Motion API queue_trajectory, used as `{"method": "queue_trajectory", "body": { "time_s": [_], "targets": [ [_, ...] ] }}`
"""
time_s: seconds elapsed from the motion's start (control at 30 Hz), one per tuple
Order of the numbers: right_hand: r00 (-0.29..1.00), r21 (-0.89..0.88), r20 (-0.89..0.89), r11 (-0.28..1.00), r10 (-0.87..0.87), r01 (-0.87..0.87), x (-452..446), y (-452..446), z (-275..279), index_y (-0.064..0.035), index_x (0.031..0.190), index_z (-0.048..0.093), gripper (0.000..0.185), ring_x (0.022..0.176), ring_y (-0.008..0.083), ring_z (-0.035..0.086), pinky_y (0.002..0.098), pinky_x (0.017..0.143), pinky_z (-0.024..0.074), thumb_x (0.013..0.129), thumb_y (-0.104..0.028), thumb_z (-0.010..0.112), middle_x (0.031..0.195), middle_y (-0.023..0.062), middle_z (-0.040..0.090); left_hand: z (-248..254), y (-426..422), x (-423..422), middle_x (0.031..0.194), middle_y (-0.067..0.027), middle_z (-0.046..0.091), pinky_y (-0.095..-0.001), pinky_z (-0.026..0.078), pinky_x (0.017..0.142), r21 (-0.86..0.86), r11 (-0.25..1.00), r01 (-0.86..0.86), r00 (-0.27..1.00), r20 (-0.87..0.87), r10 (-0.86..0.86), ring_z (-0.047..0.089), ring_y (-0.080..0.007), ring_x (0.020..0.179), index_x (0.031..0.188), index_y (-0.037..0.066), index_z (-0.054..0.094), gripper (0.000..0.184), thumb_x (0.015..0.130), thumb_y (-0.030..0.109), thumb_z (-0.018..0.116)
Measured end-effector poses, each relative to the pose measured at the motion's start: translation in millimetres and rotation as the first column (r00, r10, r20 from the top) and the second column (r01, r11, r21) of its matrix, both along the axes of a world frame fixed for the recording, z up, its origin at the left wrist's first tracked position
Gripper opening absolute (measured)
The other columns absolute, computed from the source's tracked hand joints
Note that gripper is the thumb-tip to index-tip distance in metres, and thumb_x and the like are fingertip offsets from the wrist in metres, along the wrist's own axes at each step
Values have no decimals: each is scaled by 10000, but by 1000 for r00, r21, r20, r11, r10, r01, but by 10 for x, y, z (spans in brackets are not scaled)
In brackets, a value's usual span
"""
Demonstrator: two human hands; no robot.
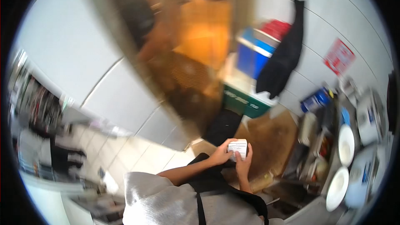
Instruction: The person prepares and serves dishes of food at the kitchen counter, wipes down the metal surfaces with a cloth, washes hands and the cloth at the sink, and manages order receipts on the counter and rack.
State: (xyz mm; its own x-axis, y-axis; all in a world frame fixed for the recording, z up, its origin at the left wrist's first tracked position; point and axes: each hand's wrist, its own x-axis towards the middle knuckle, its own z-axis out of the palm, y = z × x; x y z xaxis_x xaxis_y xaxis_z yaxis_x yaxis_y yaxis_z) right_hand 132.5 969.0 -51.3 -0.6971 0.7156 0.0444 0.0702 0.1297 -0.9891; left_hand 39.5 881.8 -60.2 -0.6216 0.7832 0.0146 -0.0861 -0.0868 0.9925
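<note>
Both my hands are in front of my body, closed around a small white paper slip (238, 146) with dark printed lines. My left hand (221, 154) grips its left side, fingers along the edge and thumb on the front. From the right, my right hand (244, 161) holds the other edge with its thumb over the lower face. Whether the slip is one sheet or a thin stack I cannot tell. Below the hands a dark apron (208, 181) hangs over a light grey top.
A doorway opens ahead, where another person's blurred arm (155, 37) shows. Beside it stand a green box (246, 102) and a blue box (250, 58), with a black cloth (283, 56) hanging in front. At right are white bowls (338, 189) and a blue can (316, 100).
</note>
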Motion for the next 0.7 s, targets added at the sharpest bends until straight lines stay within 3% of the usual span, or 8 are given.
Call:
{"method": "queue_trajectory", "body": {
  "time_s": [0.03,0.1,0.17,0.23,0.3,0.4,0.53,0.7],
  "targets": [
    [992,114,-5,985,128,-126,-179,-294,205,33,1294,250,628,1064,228,451,299,890,365,782,-111,585,1226,190,411,245,-433,-106,1073,-88,498,-261,391,853,31,997,-68,996,62,66,481,-147,1034,1245,51,302,533,749,-126,383],
    [896,57,-161,910,414,-410,-428,-896,569,32,1306,234,623,1067,204,451,291,886,365,793,-90,566,1247,189,401,795,-1303,-137,1064,-74,504,-251,410,817,-133,973,-186,978,70,197,496,-134,992,1271,63,286,550,760,-111,391],
    [761,112,-185,783,621,-612,-661,-1476,729,21,1311,241,563,1075,188,452,270,883,364,816,-28,505,1243,183,417,799,-1991,-101,1045,-60,520,-236,419,778,13,887,-462,880,128,457,518,-112,903,1269,86,320,539,769,-85,423],
    [594,100,-77,599,800,-794,-826,-2010,901,17,1304,263,547,1087,184,452,268,887,361,818,-37,509,1230,191,436,919,-2709,-76,1009,-45,545,-231,422,759,17,737,-675,730,153,666,529,-97,854,1255,86,357,508,779,-47,475],
    [477,193,-103,488,873,-851,-1110,-2688,1035,16,1280,317,496,1112,184,443,271,901,350,825,-48,503,1231,181,446,1048,-3424,-208,919,-56,600,-224,416,757,-56,640,-766,627,153,764,537,-74,829,1271,71,341,521,788,-14,517],
    [293,190,-75,302,953,-934,-1604,-3804,1080,-5,1256,377,443,1097,164,442,274,901,351,834,-80,492,1231,124,461,1163,-4455,-451,836,-54,627,-231,413,770,51,440,-896,440,227,869,546,-78,828,1269,67,354,495,807,6,521],
    [56,174,-169,85,984,-981,-2097,-5398,951,-34,1262,388,399,1106,136,422,255,913,324,867,-68,429,1238,96,458,1134,-5959,-567,891,-102,626,-239,411,794,85,180,-980,195,240,951,553,-102,843,1263,65,365,480,813,7,521],
    [-125,57,-76,-120,989,-991,-2360,-6890,832,-47,1235,431,367,1034,139,486,252,879,358,869,-67,415,1148,110,533,917,-7431,-592,934,-106,609,-253,415,801,82,31,-996,57,339,939,556,-107,849,1242,70,373,449,819,8,511]
  ]
}}
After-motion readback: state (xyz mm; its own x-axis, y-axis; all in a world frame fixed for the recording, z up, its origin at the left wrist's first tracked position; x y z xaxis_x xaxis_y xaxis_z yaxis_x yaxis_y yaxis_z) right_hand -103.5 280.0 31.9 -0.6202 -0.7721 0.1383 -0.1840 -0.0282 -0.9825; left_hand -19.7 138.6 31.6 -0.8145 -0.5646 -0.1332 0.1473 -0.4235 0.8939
